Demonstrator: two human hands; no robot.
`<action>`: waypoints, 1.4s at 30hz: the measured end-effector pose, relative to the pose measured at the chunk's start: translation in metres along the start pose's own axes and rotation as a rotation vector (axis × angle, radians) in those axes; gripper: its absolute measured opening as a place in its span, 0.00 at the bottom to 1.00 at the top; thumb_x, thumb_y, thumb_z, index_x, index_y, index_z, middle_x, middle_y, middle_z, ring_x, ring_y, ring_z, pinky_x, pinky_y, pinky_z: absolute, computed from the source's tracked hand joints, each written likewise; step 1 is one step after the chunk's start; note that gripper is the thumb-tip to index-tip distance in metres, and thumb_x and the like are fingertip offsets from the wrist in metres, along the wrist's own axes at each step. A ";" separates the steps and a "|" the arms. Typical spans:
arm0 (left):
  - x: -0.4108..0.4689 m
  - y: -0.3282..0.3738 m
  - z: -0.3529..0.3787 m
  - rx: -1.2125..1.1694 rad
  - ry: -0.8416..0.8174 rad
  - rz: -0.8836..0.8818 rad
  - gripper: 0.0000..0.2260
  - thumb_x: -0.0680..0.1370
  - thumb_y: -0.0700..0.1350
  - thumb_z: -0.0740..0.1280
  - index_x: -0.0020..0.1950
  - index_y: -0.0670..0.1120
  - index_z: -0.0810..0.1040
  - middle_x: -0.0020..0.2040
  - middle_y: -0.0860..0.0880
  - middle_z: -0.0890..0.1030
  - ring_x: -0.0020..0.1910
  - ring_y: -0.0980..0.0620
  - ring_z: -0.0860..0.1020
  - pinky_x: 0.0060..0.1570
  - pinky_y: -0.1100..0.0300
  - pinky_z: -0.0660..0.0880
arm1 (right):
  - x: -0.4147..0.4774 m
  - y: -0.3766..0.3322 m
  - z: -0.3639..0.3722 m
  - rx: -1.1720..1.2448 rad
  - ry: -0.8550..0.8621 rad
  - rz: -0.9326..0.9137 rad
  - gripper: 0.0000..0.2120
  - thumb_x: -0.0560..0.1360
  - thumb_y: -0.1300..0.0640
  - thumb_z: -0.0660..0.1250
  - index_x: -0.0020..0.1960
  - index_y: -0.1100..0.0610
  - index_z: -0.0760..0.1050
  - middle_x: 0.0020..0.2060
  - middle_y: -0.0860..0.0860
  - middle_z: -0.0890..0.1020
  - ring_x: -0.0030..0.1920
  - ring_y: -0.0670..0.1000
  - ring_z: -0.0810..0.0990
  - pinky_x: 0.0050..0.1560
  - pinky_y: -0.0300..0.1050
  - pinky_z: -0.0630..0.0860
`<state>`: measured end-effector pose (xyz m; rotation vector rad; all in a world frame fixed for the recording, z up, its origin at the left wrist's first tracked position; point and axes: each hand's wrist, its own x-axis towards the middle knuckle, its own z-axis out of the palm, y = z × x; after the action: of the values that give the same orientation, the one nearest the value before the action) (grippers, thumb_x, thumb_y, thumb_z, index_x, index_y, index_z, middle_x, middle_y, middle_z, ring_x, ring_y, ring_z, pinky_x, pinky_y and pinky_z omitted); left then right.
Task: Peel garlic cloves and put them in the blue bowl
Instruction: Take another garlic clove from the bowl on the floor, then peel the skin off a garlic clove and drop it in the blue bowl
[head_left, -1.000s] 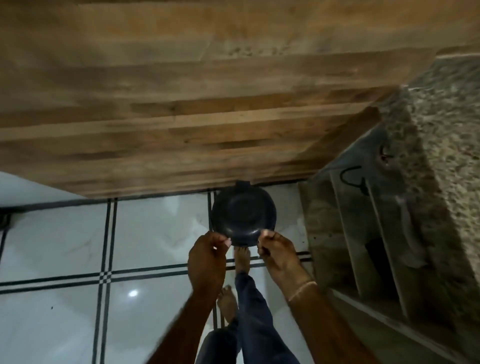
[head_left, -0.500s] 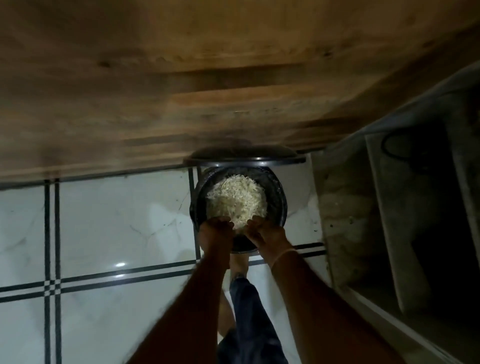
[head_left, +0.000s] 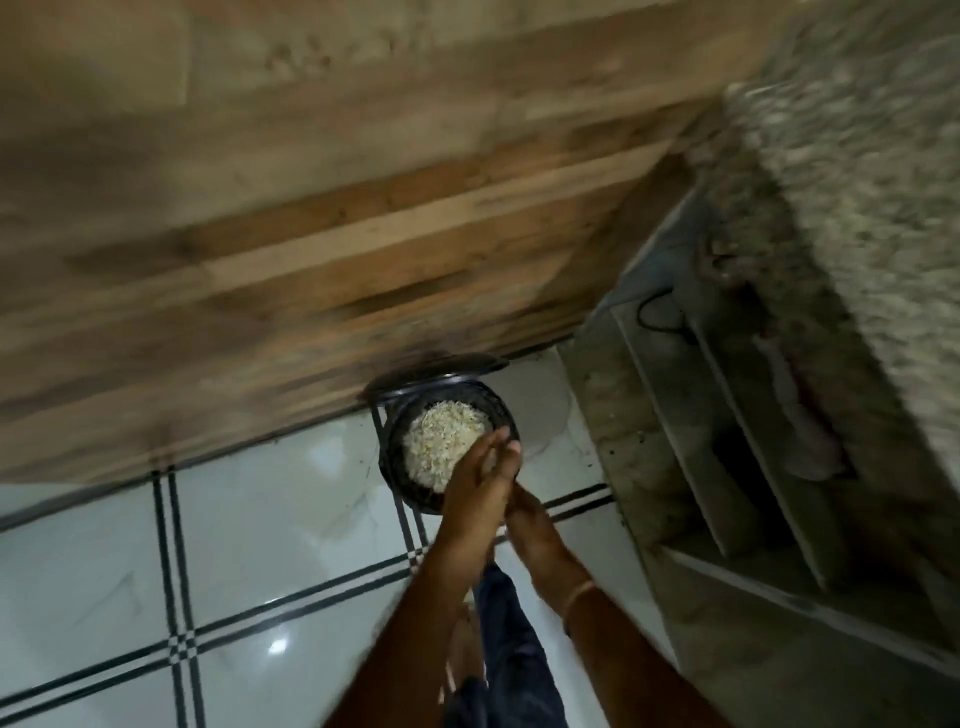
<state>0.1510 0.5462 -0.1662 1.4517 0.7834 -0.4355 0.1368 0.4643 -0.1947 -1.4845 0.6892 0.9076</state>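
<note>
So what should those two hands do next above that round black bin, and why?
Probably rub the palms together to shed any scraps. The left hand lies across the right hand just above the near rim of the round black bin, whose lid stands open. Pale papery peelings fill it, so loose bits would fall in.

Both forearms (head_left: 415, 613) are bare. The right wrist carries a thin light bracelet (head_left: 579, 593). The trousers (head_left: 506, 623) are dark blue and the foot (head_left: 462, 654) is bare
</note>
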 end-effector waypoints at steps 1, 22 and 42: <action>-0.021 0.007 0.002 0.158 0.003 0.109 0.17 0.83 0.49 0.67 0.72 0.50 0.78 0.71 0.51 0.78 0.70 0.52 0.75 0.69 0.58 0.71 | -0.027 -0.004 -0.013 0.013 0.024 -0.090 0.12 0.87 0.56 0.58 0.62 0.54 0.79 0.52 0.51 0.85 0.47 0.45 0.84 0.44 0.36 0.79; -0.299 0.000 0.348 1.056 -0.503 0.976 0.18 0.80 0.47 0.70 0.70 0.50 0.78 0.68 0.49 0.78 0.68 0.48 0.75 0.66 0.52 0.73 | -0.332 0.143 -0.392 -0.096 1.067 -0.622 0.14 0.85 0.52 0.63 0.68 0.51 0.77 0.63 0.46 0.80 0.63 0.47 0.78 0.62 0.42 0.75; -0.307 -0.011 0.502 1.135 -0.482 1.214 0.04 0.80 0.45 0.71 0.46 0.51 0.77 0.45 0.54 0.77 0.47 0.50 0.75 0.37 0.52 0.73 | -0.326 0.174 -0.564 -0.460 1.171 -0.043 0.33 0.78 0.61 0.71 0.79 0.48 0.64 0.81 0.53 0.62 0.78 0.59 0.61 0.70 0.59 0.64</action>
<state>0.0371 -0.0032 0.0101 2.3778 -0.9463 -0.2195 -0.0958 -0.1418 -0.0138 -2.4295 1.3164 0.0507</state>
